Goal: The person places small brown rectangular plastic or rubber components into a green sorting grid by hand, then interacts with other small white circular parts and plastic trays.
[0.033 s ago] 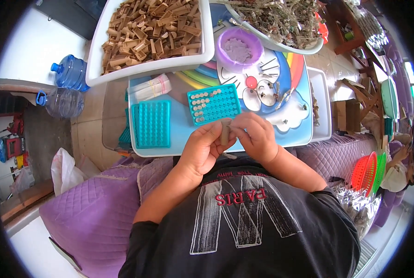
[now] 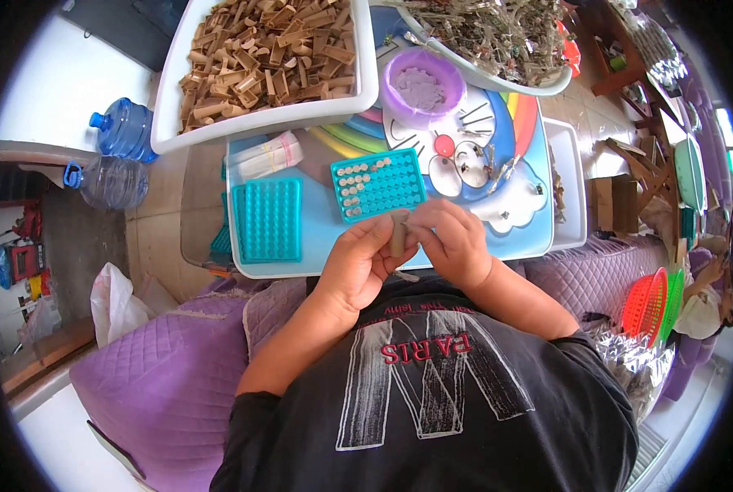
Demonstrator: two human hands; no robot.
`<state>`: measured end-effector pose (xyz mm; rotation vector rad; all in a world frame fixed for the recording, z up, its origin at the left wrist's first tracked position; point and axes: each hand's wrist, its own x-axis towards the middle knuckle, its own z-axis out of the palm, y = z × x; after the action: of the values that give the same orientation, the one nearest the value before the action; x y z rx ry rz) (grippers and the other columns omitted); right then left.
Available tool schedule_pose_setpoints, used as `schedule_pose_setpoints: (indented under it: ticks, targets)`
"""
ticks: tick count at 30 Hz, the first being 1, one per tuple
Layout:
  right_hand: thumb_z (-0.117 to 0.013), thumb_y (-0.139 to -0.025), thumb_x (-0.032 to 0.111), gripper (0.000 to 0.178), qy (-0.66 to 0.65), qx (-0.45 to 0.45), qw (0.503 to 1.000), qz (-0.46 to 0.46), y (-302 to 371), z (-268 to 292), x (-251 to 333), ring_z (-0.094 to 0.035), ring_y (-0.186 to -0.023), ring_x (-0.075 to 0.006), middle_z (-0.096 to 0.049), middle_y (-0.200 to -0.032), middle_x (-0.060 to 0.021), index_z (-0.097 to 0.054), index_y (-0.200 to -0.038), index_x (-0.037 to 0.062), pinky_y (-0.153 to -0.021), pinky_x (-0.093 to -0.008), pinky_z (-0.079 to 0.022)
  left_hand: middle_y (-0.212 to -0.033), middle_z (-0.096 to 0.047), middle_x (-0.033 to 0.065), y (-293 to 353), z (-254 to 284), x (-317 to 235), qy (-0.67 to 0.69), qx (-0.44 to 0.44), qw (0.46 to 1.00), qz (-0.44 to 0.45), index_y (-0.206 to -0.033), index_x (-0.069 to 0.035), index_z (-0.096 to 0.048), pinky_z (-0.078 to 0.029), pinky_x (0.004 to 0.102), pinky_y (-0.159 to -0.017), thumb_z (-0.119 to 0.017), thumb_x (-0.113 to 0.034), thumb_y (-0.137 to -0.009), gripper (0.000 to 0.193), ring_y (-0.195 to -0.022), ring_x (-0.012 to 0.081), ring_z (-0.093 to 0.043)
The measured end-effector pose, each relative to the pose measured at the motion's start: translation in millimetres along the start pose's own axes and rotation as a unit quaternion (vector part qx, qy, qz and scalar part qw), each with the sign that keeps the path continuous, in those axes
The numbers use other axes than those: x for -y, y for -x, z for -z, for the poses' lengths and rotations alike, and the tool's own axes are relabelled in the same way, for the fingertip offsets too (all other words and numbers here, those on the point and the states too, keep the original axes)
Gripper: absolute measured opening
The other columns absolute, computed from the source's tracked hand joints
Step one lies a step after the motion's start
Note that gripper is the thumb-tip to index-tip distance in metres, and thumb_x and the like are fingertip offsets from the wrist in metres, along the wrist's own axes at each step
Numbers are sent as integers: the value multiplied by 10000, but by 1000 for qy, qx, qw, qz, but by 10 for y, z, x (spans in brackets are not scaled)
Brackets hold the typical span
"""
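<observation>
Above the near table edge, my left hand (image 2: 363, 258) holds a small tan plastic housing (image 2: 398, 234) upright between thumb and fingers. My right hand (image 2: 453, 242) is closed in a pinch beside the housing's upper end; whatever its fingertips grip is hidden. Just beyond my hands lies a teal tray (image 2: 377, 215) with rows of round wells. Small whitish round pieces (image 2: 352, 180) fill wells at its left and along its far row. A second teal tray (image 2: 268, 220), its wells bare, lies to the left.
A white bin of tan housings (image 2: 261, 121) stands far left, near a purple bowl of pale pieces (image 2: 421, 92). A tub of clear and metallic parts (image 2: 498, 49) is far right. A clear bag (image 2: 266, 156) and loose metal bits (image 2: 506, 175) lie on the table (image 2: 342, 252).
</observation>
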<state>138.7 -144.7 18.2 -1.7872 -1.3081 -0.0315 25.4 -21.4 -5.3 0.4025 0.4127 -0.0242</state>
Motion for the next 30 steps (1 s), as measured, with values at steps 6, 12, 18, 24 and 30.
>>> schedule_pose_setpoints:
  ticks: [6, 12, 18, 24, 30]
  targets:
    - [-614, -748, 52, 99, 12, 8, 1000, 3, 4, -5, -5, -597, -644, -241, -597, -795, -79, -562, -832, 44, -529, -333, -484, -884, -584, 59, 8, -38, 25, 4, -22, 1000, -8, -1128, 42, -540, -500, 314, -879, -539, -228, -906, 350, -854, 144, -597]
    - [-616, -741, 57, 107, 9, 14, 1000, 0, 48, -26, -30, -592, -620, -238, -597, -786, -77, -572, -838, 47, -529, -334, -483, -864, -574, 37, -10, 0, 48, -8, -13, 1000, -8, -1091, 28, -561, -497, 318, -884, -523, -234, -915, 318, -847, 135, -591]
    - [-613, -747, 52, 83, -19, 6, 999, -44, 54, -51, -30, -595, -621, -257, -600, -772, -81, -578, -821, 50, -528, -344, -483, -847, -572, 27, 3, -68, 16, -24, -49, 998, -6, -1106, 31, -554, -503, 309, -873, -533, -260, -907, 353, -846, 125, -590]
    - [-610, -748, 43, 72, -20, 6, 999, -31, 57, -38, -36, -598, -632, -266, -599, -767, -88, -575, -811, 48, -547, -352, -489, -841, -566, 14, -12, -66, 59, -75, -51, 995, -38, -1129, 40, -541, -509, 307, -859, -529, -264, -912, 374, -840, 115, -589]
    - [-622, -760, 40, 96, -76, -5, 996, -49, 51, -45, -77, -585, -658, -256, -589, -757, -100, -602, -853, 28, -581, -327, -482, -959, -610, 57, 19, -96, 24, -164, -68, 982, -58, -1171, 29, -522, -503, 299, -851, -557, -143, -898, 325, -892, 127, -589]
